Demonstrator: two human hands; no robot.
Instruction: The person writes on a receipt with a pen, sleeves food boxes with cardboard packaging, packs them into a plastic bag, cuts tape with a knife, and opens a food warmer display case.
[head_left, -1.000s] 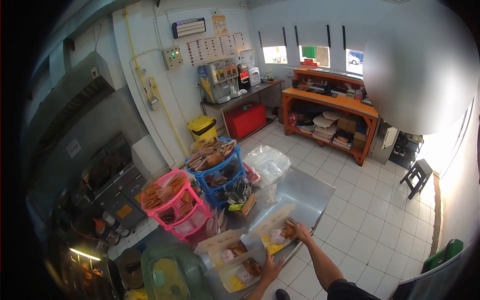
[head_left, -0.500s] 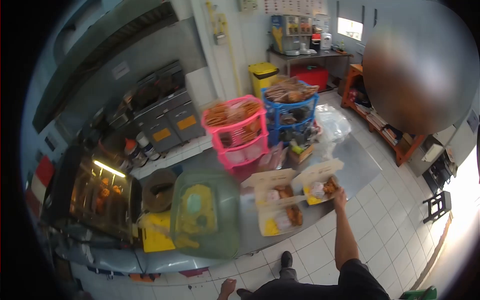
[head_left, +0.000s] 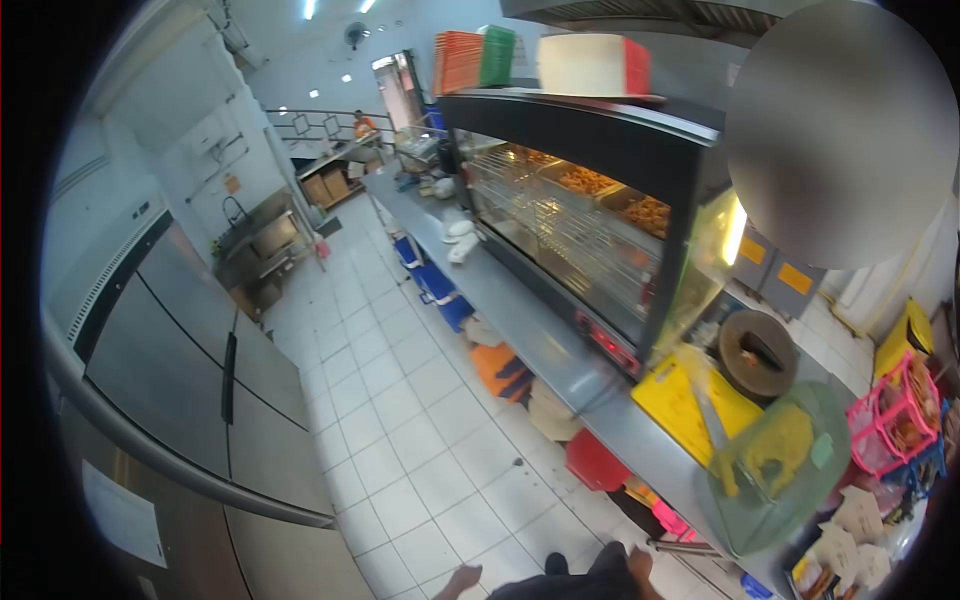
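Note:
My left hand (head_left: 462, 579) hangs low at the bottom edge, over the tiled floor, away from any object. My right hand (head_left: 640, 566) is beside my body, near the front edge of the steel counter (head_left: 672, 470). I see nothing held in either hand, but their fingers are too small and blurred to read. On the counter to the right are a green translucent tub (head_left: 735, 535) with yellow food, a yellow cutting board (head_left: 655, 395) with a knife-like tool (head_left: 705, 405), and open food boxes (head_left: 838, 550) at the lower right.
A lit glass display warmer (head_left: 570, 255) with trays of fried food stands on the counter. Left of the aisle is a steel refrigerator (head_left: 175, 330). A red container (head_left: 597, 460) sits under the counter. Pink stacked baskets (head_left: 875, 440) stand at far right. Another person (head_left: 363, 125) is far back.
The view has swung left, toward the display warmer and aisle. My right hand, earlier at an open box of chicken and rice, has let go and dropped to my side.

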